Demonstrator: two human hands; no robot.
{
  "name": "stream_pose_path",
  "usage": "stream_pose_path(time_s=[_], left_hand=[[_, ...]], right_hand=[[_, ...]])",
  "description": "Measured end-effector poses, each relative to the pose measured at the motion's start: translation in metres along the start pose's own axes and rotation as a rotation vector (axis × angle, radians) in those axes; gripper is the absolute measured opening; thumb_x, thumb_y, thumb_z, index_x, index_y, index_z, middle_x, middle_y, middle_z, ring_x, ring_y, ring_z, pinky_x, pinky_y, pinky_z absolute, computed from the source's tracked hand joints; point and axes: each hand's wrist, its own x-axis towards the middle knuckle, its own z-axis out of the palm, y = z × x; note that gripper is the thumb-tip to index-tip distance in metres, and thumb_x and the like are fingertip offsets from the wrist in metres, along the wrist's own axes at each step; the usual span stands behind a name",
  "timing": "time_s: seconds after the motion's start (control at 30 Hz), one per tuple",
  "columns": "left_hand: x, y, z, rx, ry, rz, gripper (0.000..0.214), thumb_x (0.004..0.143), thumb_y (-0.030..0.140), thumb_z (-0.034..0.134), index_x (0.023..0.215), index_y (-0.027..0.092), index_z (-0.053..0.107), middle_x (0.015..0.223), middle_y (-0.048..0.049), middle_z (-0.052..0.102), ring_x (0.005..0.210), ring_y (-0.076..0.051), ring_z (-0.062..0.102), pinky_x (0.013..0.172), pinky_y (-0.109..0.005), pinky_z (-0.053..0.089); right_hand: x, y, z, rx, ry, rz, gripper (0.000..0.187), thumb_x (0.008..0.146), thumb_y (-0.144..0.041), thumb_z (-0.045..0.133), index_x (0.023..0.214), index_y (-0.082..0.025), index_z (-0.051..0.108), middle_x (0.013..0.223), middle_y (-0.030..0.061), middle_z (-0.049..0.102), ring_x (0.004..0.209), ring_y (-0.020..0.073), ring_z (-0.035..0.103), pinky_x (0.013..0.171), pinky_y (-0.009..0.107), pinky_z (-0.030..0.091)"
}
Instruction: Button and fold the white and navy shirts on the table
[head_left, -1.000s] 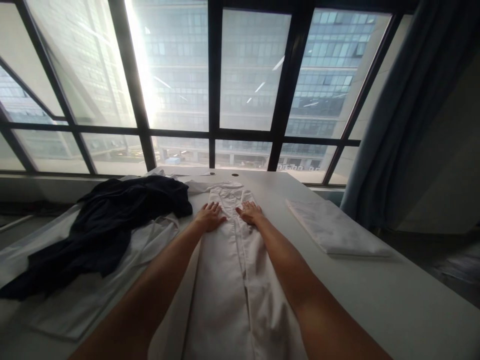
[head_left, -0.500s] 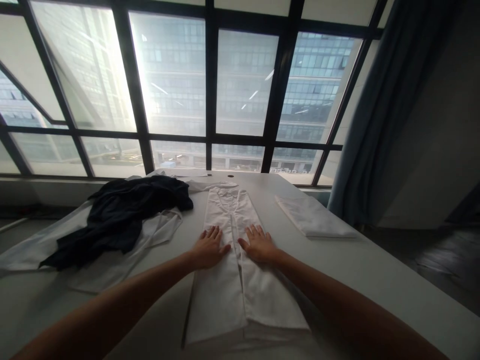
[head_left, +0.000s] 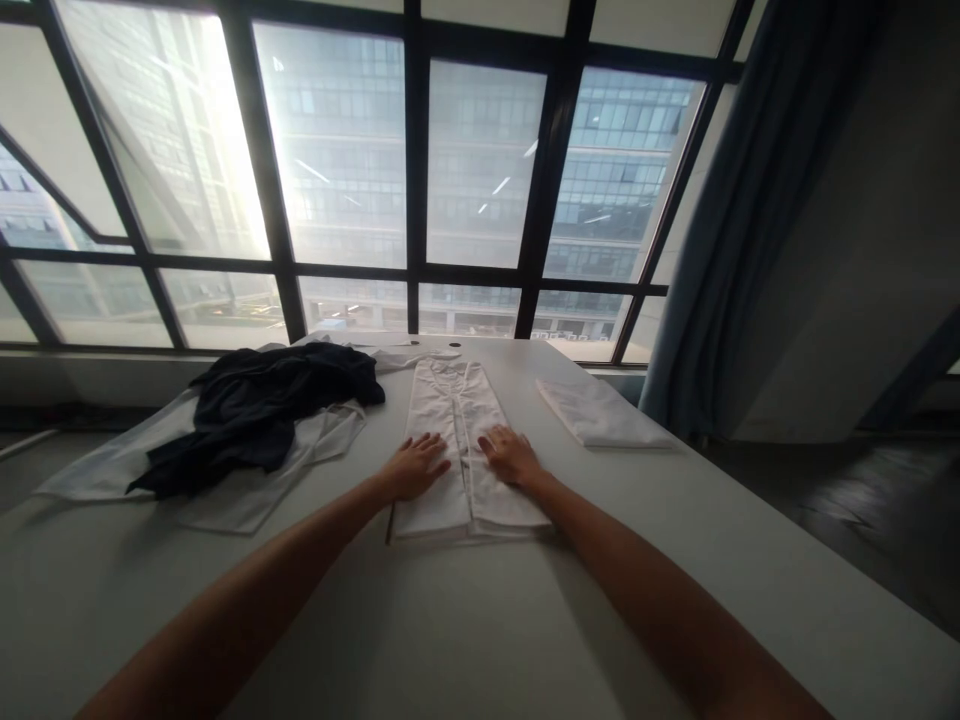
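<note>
A white folded garment (head_left: 435, 505) lies lengthwise on the white table in front of me, its two long edges meeting along the middle. My left hand (head_left: 416, 467) rests palm down on its left half, fingers stretched out. On the right half lies my right hand (head_left: 510, 455), also palm down, with its fingers slightly bent and spread. Both hands press on the cloth without gripping it. The garment's collar end points toward the window, and its near edge lies just on my side of the hands.
To the left, a dark navy garment (head_left: 247, 410) is heaped over white cloth (head_left: 240, 505). A folded white cloth (head_left: 604, 415) lies to the right on the table (head_left: 450, 640). Windows (head_left: 480, 170) stand beyond the far edge, and a blue-grey curtain (head_left: 720, 260) hangs at right.
The white garment now looks shorter, with its near edge farther from me and closer to my hands. Both hands stay on it, and the fingers of my right hand are more bent.
</note>
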Motion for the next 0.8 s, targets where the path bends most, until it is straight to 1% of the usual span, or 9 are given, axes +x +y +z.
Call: stream_pose_path(time_s=[0.07,0.13,0.23,0.33,0.4,0.5,0.63,0.7,0.8], left_hand=[[-0.009,-0.002,-0.001,-0.043,0.073,-0.033,0.053,0.099,0.044,0.03,0.142,0.018,0.048,0.156,-0.0097,0.037,0.146,-0.024,0.029,0.119,-0.046,0.023],[-0.018,-0.01,-0.006,-0.109,0.149,-0.038,0.048,0.096,0.032,0.032,0.135,0.017,0.056,0.147,-0.0097,0.05,0.138,-0.023,0.043,0.116,-0.04,0.031],[-0.036,-0.029,-0.015,-0.196,0.152,0.029,0.045,0.087,0.024,0.039,0.122,0.018,0.067,0.133,-0.0075,0.063,0.126,-0.022,0.055,0.113,-0.036,0.037],[-0.053,-0.044,-0.021,-0.226,0.119,0.098,0.045,0.084,0.027,0.043,0.12,0.019,0.068,0.133,-0.0052,0.063,0.126,-0.023,0.055,0.115,-0.038,0.036],[-0.06,-0.047,-0.022,-0.234,0.115,0.133,0.045,0.086,0.032,0.043,0.122,0.019,0.068,0.136,-0.0056,0.061,0.128,-0.023,0.054,0.115,-0.04,0.035],[-0.065,-0.043,-0.024,-0.256,0.125,0.171,0.042,0.09,0.041,0.045,0.116,0.021,0.07,0.136,-0.0069,0.061,0.131,-0.023,0.051,0.115,-0.04,0.034],[-0.069,-0.035,-0.03,-0.319,0.144,0.176,0.042,0.09,0.051,0.046,0.104,0.022,0.073,0.132,-0.0085,0.063,0.132,-0.025,0.05,0.114,-0.04,0.035],[-0.07,-0.03,-0.034,-0.364,0.159,0.186,0.042,0.091,0.05,0.046,0.105,0.021,0.072,0.126,-0.0097,0.067,0.124,-0.026,0.056,0.109,-0.039,0.04],[-0.071,-0.025,-0.04,-0.407,0.197,0.189,0.039,0.092,0.046,0.044,0.102,0.019,0.07,0.105,-0.0101,0.074,0.096,-0.025,0.067,0.091,-0.036,0.05]], right_hand=[[-0.007,0.007,-0.003,0.021,0.08,0.008,0.052,0.103,-0.042,0.021,0.131,-0.019,0.058,0.142,0.0108,0.053,0.13,0.023,0.047,0.109,0.038,0.032],[-0.012,0.023,-0.007,0.04,0.136,0.022,0.049,0.103,-0.035,0.022,0.124,-0.018,0.063,0.132,0.0111,0.061,0.121,0.0221,0.055,0.104,0.033,0.037],[-0.02,0.057,-0.014,0.082,0.159,-0.021,0.042,0.096,-0.018,0.033,0.127,-0.015,0.062,0.133,0.0098,0.061,0.124,0.02,0.053,0.106,0.028,0.036],[-0.031,0.08,-0.019,0.149,0.099,-0.103,0.049,0.085,-0.008,0.042,0.129,-0.014,0.063,0.135,0.0085,0.06,0.126,0.0194,0.052,0.109,0.029,0.035],[-0.037,0.08,-0.024,0.214,0.052,-0.14,0.05,0.082,-0.01,0.047,0.13,-0.015,0.063,0.136,0.0086,0.059,0.127,0.022,0.052,0.11,0.033,0.036],[-0.044,0.069,-0.032,0.308,-0.049,-0.206,0.05,0.079,-0.017,0.059,0.129,-0.018,0.065,0.142,0.0088,0.055,0.129,0.0262,0.051,0.111,0.037,0.037],[-0.05,0.061,-0.044,0.392,-0.12,-0.26,0.04,0.075,-0.029,0.071,0.114,-0.019,0.074,0.147,0.0104,0.049,0.133,0.0288,0.047,0.113,0.039,0.036],[-0.053,0.061,-0.049,0.43,-0.133,-0.253,0.032,0.074,-0.034,0.073,0.103,-0.02,0.078,0.147,0.0098,0.048,0.135,0.0301,0.045,0.113,0.042,0.035],[-0.057,0.057,-0.059,0.529,-0.148,-0.262,0.026,0.078,-0.041,0.07,0.09,-0.02,0.079,0.14,0.0095,0.056,0.131,0.0298,0.049,0.11,0.044,0.039]])
